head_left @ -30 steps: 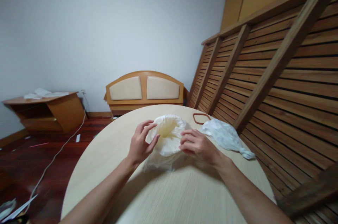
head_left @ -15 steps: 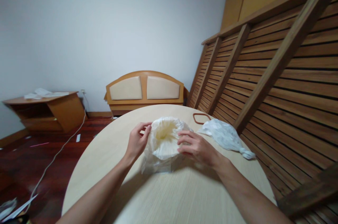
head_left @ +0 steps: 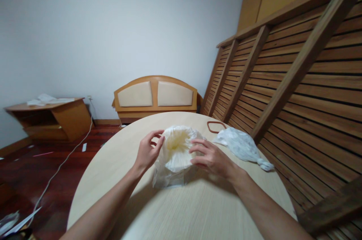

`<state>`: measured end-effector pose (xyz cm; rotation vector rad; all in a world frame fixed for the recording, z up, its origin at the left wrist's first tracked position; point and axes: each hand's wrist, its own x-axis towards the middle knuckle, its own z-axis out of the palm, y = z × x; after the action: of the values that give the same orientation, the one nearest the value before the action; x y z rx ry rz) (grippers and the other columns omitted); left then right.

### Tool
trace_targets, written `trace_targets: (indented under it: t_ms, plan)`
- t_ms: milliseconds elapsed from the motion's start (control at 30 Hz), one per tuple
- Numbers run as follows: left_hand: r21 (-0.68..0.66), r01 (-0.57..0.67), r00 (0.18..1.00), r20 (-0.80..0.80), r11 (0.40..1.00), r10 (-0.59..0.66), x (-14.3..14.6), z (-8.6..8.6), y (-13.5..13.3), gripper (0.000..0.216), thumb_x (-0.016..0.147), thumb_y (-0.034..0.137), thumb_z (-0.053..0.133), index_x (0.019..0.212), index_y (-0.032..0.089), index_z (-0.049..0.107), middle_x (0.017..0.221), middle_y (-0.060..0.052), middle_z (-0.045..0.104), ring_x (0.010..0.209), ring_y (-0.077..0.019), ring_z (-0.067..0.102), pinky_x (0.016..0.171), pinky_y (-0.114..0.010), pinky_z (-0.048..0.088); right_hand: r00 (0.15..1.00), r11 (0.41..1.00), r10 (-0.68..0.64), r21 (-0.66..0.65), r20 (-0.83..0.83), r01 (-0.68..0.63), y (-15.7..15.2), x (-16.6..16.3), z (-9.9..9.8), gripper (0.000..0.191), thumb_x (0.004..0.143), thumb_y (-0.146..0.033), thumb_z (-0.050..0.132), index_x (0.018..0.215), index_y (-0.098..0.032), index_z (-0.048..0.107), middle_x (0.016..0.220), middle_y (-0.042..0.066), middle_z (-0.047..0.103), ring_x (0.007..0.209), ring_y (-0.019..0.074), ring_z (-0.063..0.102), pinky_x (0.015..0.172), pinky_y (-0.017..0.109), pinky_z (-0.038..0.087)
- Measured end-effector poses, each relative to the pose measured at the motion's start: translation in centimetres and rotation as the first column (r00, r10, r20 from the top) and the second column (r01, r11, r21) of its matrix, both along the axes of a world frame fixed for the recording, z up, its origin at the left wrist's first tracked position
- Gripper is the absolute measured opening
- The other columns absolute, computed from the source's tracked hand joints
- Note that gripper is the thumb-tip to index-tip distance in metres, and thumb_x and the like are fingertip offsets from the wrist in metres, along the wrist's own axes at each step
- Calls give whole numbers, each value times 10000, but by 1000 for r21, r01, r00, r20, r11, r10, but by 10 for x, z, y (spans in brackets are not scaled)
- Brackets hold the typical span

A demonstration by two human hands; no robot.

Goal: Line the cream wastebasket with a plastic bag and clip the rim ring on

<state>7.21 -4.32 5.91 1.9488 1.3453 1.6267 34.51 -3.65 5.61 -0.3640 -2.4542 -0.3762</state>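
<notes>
A white, crinkled plastic bag (head_left: 179, 162) stands on the round pale table, its mouth open toward me and yellowish inside. Its upper edge is folded outward, and clear plastic hangs below at the front. At the left of the rim, my left hand (head_left: 148, 149) pinches the bag's edge between thumb and fingers. My right hand (head_left: 210, 156) grips the opposite side of the rim with curled fingers; its thumb is partly hidden. What stands inside or under the bag, if anything, I cannot make out.
On the round table (head_left: 181, 217), a knotted white plastic bag (head_left: 241, 145) lies to the right, beside a brown rounded frame (head_left: 215, 127). A slatted wooden panel (head_left: 283, 89) leans along the right. A headboard (head_left: 155, 95) and a low cabinet (head_left: 48, 117) stand beyond; a cable (head_left: 65, 161) crosses the floor.
Both hands stay at the bag's rim, with only slight finger shifts. The bag looks almost the same, and the view has moved a tiny bit.
</notes>
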Motion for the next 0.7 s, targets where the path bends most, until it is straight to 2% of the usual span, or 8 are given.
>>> trace_targets:
  t_ms: [200, 333, 467, 533, 600, 700]
  plan:
    - [12, -15, 1000, -6, 1000, 15, 5, -2, -2, 301, 861, 430, 624, 1011, 176, 683, 976, -80, 716, 788, -174, 668, 540, -223, 537, 999, 999, -50, 16, 9, 50, 0, 0, -2, 87, 862, -164, 686, 868, -247, 715, 1221, 65, 652, 1346, 283, 440, 988, 499, 517]
    - [-51, -20, 995, 96, 999, 25, 7, -2, -3, 330, 838, 456, 646, 981, 160, 674, 985, -83, 715, 648, -140, 647, 508, -225, 518, 998, 998, -65, -5, -12, 65, 2, -1, -2, 96, 872, -131, 651, 856, -214, 694, 1217, 88, 650, 1356, 291, 433, 1000, 494, 523]
    - [-106, -7, 981, 194, 994, 27, 8, -2, -2, 385, 801, 490, 679, 978, 149, 663, 1006, -89, 713, 601, -131, 652, 499, -226, 508, 996, 996, -84, -35, -43, 82, 2, 2, 1, 160, 850, -78, 627, 893, -220, 686, 1182, 85, 662, 1312, 276, 493, 993, 469, 534]
    - [-113, -8, 976, 214, 994, 32, 7, -1, -1, 408, 785, 506, 692, 977, 147, 662, 1009, -90, 714, 605, -133, 658, 513, -231, 519, 995, 993, -80, -87, -64, 75, 1, 4, 3, 170, 843, -97, 628, 948, -218, 682, 1147, 85, 670, 1247, 265, 551, 974, 448, 544]
    - [-113, 1, 974, 225, 994, 25, 8, -2, 0, 421, 776, 519, 699, 971, 148, 662, 1011, -90, 716, 610, -134, 661, 521, -233, 528, 989, 986, -93, -146, -114, 76, -2, 4, 4, 189, 847, -133, 621, 1009, -216, 671, 1073, 77, 686, 1095, 237, 633, 905, 404, 569]
    - [-99, 26, 976, 216, 995, -4, 11, -3, -2, 407, 775, 509, 704, 967, 154, 660, 1002, -85, 710, 603, -127, 648, 489, -219, 514, 939, 963, -224, -207, -261, 173, -5, -1, 3, 180, 886, -190, 602, 1056, -221, 652, 975, 65, 698, 916, 216, 670, 821, 378, 578]
